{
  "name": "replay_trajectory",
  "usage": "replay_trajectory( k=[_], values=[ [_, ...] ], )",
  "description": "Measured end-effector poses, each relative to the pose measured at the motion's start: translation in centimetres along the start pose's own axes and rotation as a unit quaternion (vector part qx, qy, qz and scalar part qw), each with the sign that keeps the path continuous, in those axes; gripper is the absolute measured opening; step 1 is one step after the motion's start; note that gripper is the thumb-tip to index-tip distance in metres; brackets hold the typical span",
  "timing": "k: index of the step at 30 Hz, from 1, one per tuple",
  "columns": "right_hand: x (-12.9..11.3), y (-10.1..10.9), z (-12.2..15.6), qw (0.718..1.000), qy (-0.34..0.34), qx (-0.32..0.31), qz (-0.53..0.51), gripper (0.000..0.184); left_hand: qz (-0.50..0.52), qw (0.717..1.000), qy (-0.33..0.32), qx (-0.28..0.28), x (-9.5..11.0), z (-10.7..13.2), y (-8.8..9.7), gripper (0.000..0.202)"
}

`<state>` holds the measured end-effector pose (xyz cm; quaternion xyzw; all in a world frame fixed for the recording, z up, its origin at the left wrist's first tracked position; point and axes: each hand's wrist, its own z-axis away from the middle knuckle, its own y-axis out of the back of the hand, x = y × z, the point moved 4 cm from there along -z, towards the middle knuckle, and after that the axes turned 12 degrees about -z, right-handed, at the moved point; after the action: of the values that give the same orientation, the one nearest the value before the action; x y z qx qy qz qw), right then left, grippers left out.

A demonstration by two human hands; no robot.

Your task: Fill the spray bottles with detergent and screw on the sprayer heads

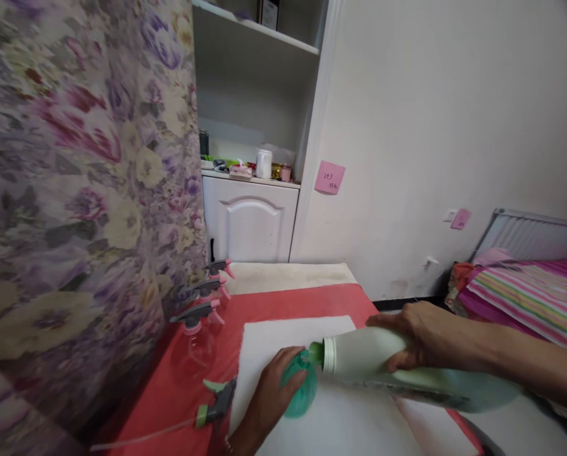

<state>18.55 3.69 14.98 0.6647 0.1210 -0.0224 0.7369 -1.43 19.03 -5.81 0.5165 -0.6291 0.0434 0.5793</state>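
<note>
My left hand (280,386) is wrapped around a small teal-green spray bottle (300,396), its top uncovered, standing on a white sheet (354,421). In my right hand (419,339) is a large pale green bottle (366,354), tipped nearly level with its mouth pointing left. The green spout of the large bottle meets or nearly meets the small bottle's neck; whether liquid is flowing I cannot tell. Left of my left hand lies a loose spray trigger head (214,405), dark grey and green, with a long clear tube.
Three clear spray bottles (200,345) with pink and grey triggers stand along the table's left side, by a floral curtain (88,190). Red cloth (293,304) covers the table. Behind are a white cabinet (252,218) and the wall; a bed (530,285) stands at right.
</note>
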Motion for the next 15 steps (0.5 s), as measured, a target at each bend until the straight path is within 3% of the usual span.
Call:
replay_trajectory(
  k=[15],
  values=[
    [-0.67, 0.44, 0.08, 1.0, 0.015, 0.001, 0.015, 0.06, 0.039, 0.999, 0.003, -0.001, 0.64, 0.04, 0.34, 0.037]
  ],
)
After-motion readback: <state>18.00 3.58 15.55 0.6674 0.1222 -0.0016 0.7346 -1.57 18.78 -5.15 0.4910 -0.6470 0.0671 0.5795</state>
